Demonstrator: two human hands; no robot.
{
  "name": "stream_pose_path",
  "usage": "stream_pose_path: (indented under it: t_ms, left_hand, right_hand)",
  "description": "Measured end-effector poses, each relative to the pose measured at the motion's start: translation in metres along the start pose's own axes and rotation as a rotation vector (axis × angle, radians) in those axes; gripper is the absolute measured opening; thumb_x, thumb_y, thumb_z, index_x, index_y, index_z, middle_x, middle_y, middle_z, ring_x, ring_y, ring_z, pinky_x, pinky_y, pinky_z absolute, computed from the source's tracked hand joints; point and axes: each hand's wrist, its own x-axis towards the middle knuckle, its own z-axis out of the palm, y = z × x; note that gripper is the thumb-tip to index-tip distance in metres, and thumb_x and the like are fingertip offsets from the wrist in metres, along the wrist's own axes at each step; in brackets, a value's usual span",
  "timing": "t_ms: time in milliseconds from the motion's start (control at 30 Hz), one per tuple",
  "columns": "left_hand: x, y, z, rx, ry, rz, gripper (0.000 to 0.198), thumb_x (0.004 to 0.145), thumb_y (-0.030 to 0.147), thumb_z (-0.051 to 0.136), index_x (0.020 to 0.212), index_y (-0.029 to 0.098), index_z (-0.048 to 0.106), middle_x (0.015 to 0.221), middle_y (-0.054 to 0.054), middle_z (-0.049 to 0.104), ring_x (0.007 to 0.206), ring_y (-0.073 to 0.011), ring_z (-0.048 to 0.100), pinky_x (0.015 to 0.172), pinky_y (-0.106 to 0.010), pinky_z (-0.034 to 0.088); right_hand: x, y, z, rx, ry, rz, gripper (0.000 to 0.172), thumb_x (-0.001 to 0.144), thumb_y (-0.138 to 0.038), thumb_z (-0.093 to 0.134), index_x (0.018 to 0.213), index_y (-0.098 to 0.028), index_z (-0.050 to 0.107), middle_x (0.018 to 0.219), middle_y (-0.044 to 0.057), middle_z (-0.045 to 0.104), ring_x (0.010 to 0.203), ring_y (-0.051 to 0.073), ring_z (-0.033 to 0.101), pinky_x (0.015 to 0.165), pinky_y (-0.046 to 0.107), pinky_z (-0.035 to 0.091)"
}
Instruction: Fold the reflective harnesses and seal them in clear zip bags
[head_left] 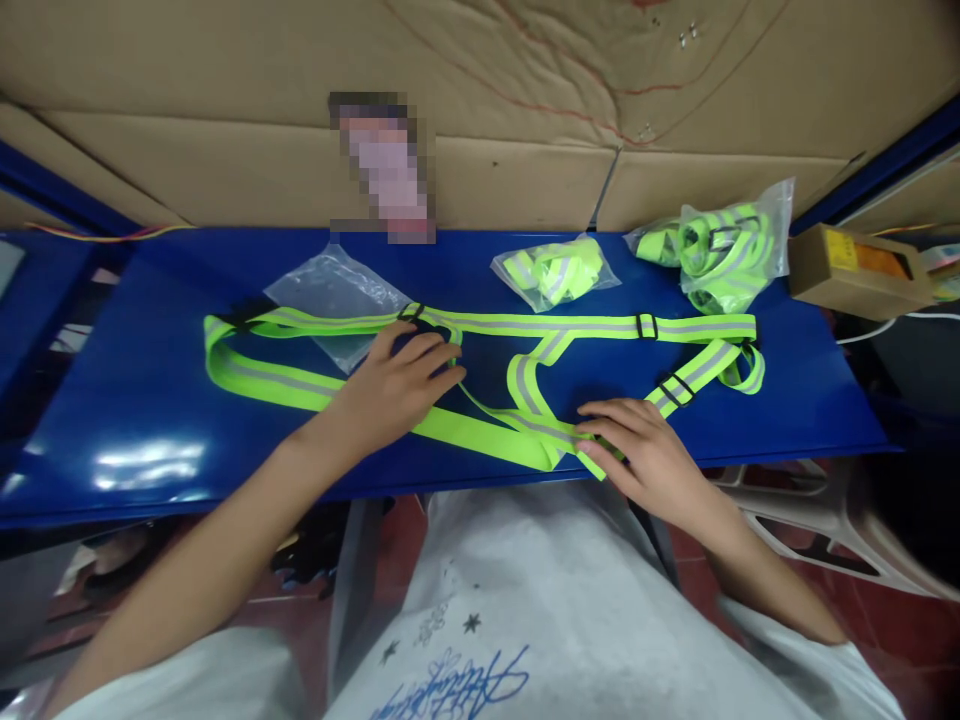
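A hand could pass freely over the left end of the bench, from far corner to near corner, and over its near right corner. Across the middle, the looped neon strap bars the way, with the left hand and right hand over it. Toward the far edge, a clear bag and a small bagged bundle leave a gap between them; a larger bagged bundle and a carton crowd the far right corner. The cardboard wall closes the far edge.
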Motion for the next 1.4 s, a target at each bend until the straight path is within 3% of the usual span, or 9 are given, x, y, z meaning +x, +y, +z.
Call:
stream_pose_path:
  t_ms: [200, 367, 600, 800, 933, 1033, 1133, 1267, 1400]
  left_hand:
    - [-0.006, -0.005, 0.0, 0.035, -0.036, -0.088, 0.034, 0.1, 0.006, 0.045, 0.109, 0.019, 0.075, 0.115, -0.013, 0.076, 0.103, -0.0286, 0.07, 0.085, -0.044, 0.053]
    - [-0.006, -0.012, 0.012, -0.021, 0.076, -0.249, 0.032, 0.1, 0.009, 0.046, 0.115, 0.021, 0.072, 0.123, -0.011, 0.074, 0.104, -0.0272, 0.071, 0.085, -0.042, 0.051]
    - [0.001, -0.012, 0.015, 0.21, -0.056, -0.291, 0.031, 0.104, 0.022, 0.046, 0.082, 0.019, 0.068, 0.066, -0.007, 0.063, 0.065, -0.0232, 0.061, 0.065, -0.038, 0.036]
    - [0.005, -0.009, 0.013, 0.18, -0.105, -0.328, 0.027, 0.1, 0.019, 0.048, 0.077, 0.018, 0.064, 0.066, -0.007, 0.065, 0.064, -0.023, 0.064, 0.06, -0.036, 0.032]
    - [0.009, -0.005, -0.01, 0.136, -0.015, -0.558, 0.027, 0.1, 0.027, 0.051, 0.076, 0.019, 0.06, 0.068, -0.004, 0.066, 0.061, -0.0206, 0.061, 0.055, -0.033, 0.025]
    - [0.02, 0.001, -0.024, 0.05, 0.133, -0.683, 0.028, 0.103, 0.038, 0.05, 0.087, 0.019, 0.063, 0.077, -0.005, 0.069, 0.07, -0.0211, 0.065, 0.058, -0.032, 0.033]
    - [0.025, 0.008, -0.017, -0.013, 0.098, -0.587, 0.032, 0.104, 0.042, 0.05, 0.112, 0.016, 0.066, 0.11, -0.015, 0.073, 0.104, -0.032, 0.07, 0.082, -0.041, 0.05]
    - [0.011, 0.015, 0.014, -0.017, -0.079, -0.532, 0.048, 0.106, 0.043, 0.046, 0.144, 0.015, 0.055, 0.145, -0.021, 0.062, 0.129, -0.0396, 0.063, 0.108, -0.056, 0.045]
    - [-0.003, 0.018, 0.029, -0.089, -0.088, -0.553, 0.056, 0.107, 0.035, 0.042, 0.16, 0.018, 0.039, 0.162, -0.02, 0.046, 0.144, -0.0407, 0.052, 0.118, -0.063, 0.037]
  right_hand:
    - [0.018, 0.004, 0.002, -0.013, -0.139, -0.119, 0.031, 0.109, -0.038, 0.051, 0.132, -0.023, 0.066, 0.127, 0.009, 0.07, 0.117, 0.026, 0.065, 0.099, 0.047, 0.051]
    - [0.014, 0.005, -0.001, -0.053, -0.241, -0.144, 0.038, 0.109, -0.031, 0.049, 0.145, -0.025, 0.058, 0.128, 0.011, 0.065, 0.114, 0.026, 0.066, 0.097, 0.048, 0.054]
    - [0.003, 0.004, -0.002, 0.001, -0.268, -0.168, 0.039, 0.109, -0.033, 0.049, 0.146, -0.025, 0.058, 0.132, 0.012, 0.06, 0.101, 0.022, 0.068, 0.089, 0.043, 0.058]
    - [0.01, 0.015, -0.015, 0.158, -0.327, -0.15, 0.038, 0.11, -0.041, 0.046, 0.138, -0.024, 0.065, 0.133, 0.009, 0.064, 0.109, 0.021, 0.069, 0.094, 0.039, 0.058]
    - [0.042, 0.037, -0.024, 0.172, -0.185, -0.117, 0.037, 0.112, -0.038, 0.041, 0.117, -0.019, 0.072, 0.112, 0.007, 0.073, 0.102, 0.02, 0.071, 0.09, 0.035, 0.058]
    - [0.073, 0.049, -0.017, -0.026, 0.012, -0.089, 0.037, 0.112, -0.035, 0.041, 0.118, -0.016, 0.072, 0.118, 0.01, 0.073, 0.111, 0.025, 0.07, 0.098, 0.041, 0.056]
    - [0.095, 0.056, -0.004, -0.175, 0.012, -0.151, 0.039, 0.11, -0.038, 0.047, 0.133, -0.015, 0.067, 0.135, 0.015, 0.068, 0.128, 0.031, 0.063, 0.107, 0.048, 0.051]
    - [0.102, 0.073, 0.009, -0.326, 0.016, -0.115, 0.051, 0.107, -0.047, 0.05, 0.143, -0.013, 0.062, 0.148, 0.019, 0.059, 0.138, 0.038, 0.055, 0.114, 0.055, 0.044]
    - [0.1, 0.093, 0.005, -0.292, 0.002, -0.129, 0.055, 0.11, -0.042, 0.044, 0.158, -0.017, 0.047, 0.165, 0.018, 0.041, 0.157, 0.036, 0.034, 0.128, 0.06, 0.025]
